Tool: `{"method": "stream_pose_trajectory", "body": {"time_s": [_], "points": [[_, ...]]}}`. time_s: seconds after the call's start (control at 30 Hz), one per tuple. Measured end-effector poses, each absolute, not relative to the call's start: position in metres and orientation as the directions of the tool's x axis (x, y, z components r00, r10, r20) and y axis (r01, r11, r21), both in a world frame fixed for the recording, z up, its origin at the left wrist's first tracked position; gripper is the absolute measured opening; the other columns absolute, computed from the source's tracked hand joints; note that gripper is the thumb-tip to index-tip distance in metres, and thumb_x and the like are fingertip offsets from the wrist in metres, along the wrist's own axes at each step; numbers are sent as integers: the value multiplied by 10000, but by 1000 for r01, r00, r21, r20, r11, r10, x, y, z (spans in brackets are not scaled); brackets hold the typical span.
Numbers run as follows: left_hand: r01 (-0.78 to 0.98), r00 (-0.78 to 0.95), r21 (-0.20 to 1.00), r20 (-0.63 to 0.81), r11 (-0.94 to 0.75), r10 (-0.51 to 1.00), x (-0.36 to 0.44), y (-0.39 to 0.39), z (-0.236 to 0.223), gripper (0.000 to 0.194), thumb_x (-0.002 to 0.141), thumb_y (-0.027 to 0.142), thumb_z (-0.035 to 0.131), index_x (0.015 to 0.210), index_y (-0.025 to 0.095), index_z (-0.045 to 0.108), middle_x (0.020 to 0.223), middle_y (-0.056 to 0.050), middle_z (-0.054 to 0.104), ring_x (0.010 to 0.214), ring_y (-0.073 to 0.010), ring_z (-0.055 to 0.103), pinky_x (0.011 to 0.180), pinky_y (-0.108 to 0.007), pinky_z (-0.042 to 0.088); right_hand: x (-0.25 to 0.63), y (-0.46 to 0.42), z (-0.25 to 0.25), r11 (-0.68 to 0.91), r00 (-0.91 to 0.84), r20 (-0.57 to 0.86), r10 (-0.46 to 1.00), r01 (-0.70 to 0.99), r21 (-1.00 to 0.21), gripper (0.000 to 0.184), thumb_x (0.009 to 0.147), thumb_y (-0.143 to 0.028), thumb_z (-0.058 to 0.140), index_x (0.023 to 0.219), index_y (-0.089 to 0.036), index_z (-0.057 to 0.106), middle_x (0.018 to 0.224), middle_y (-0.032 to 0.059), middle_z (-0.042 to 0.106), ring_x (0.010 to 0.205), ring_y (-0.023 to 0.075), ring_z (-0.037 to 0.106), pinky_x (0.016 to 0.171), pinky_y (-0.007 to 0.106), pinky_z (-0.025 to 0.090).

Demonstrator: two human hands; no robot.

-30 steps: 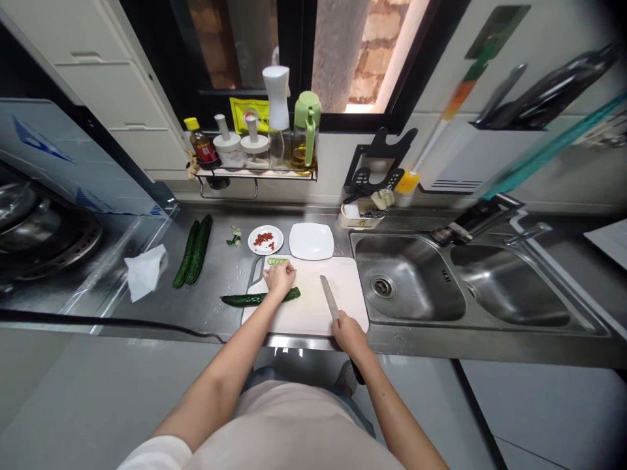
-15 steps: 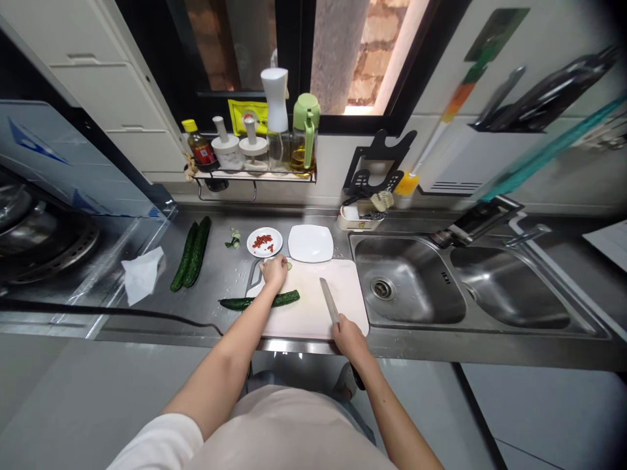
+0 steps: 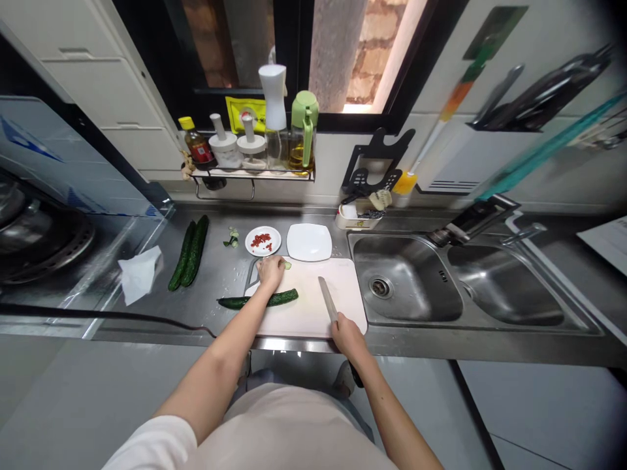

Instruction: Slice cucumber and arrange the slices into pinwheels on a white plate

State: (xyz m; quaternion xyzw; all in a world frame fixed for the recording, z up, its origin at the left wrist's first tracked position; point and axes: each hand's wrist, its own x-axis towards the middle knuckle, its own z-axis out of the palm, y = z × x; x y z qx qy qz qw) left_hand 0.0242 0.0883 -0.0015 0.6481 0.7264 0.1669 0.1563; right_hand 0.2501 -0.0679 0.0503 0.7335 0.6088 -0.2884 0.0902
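My right hand (image 3: 349,334) is wrapped round the handle of a knife (image 3: 327,299), its blade lying over the right part of the white cutting board (image 3: 313,320). At the board's upper left, my left hand (image 3: 271,271) is closed with bent fingers; what they hold, if anything, is hidden. A pale green cucumber slice (image 3: 287,266) shows right beside its fingertips. Below that hand a dark green cucumber (image 3: 283,297) lies crosswise, its left end past the board's edge and its middle under my left forearm.
Behind the board stand a small plate of chopped red pieces (image 3: 249,243) and a white square plate (image 3: 309,242). Two whole cucumbers (image 3: 189,251), green trimmings (image 3: 232,237) and a crumpled tissue (image 3: 140,274) lie to the left. A double sink (image 3: 409,277) is on the right.
My left hand has shifted slightly left, and more of the slice beside its fingers shows. The knife and the cucumber stay in place; the view has shifted a little.
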Motion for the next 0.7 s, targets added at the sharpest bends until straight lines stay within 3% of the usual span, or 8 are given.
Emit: {"method": "stream_pose_trajectory", "body": {"time_s": [0.3, 0.7], "points": [[937, 66, 343, 34, -74, 997, 18, 84, -1, 222, 880, 345, 541, 993, 270, 717, 1048, -80, 671, 1064, -259, 512, 895, -395, 293, 250, -67, 48, -240, 94, -528, 844, 947, -215, 293, 918, -221, 315, 1056, -149, 563, 1005, 149, 681, 933, 233, 638, 668, 283, 362], [942, 58, 330, 25, -63, 998, 22, 89, -6, 264, 898, 378, 512, 1026, 278, 721, 1043, -79, 670, 1039, -257, 514, 885, -397, 294, 250, -67, 48, -247, 102, -531, 841, 946, -209, 269, 916, -220, 323, 1034, -160, 557, 999, 138, 681, 921, 222, 639, 643, 275, 336]]}}
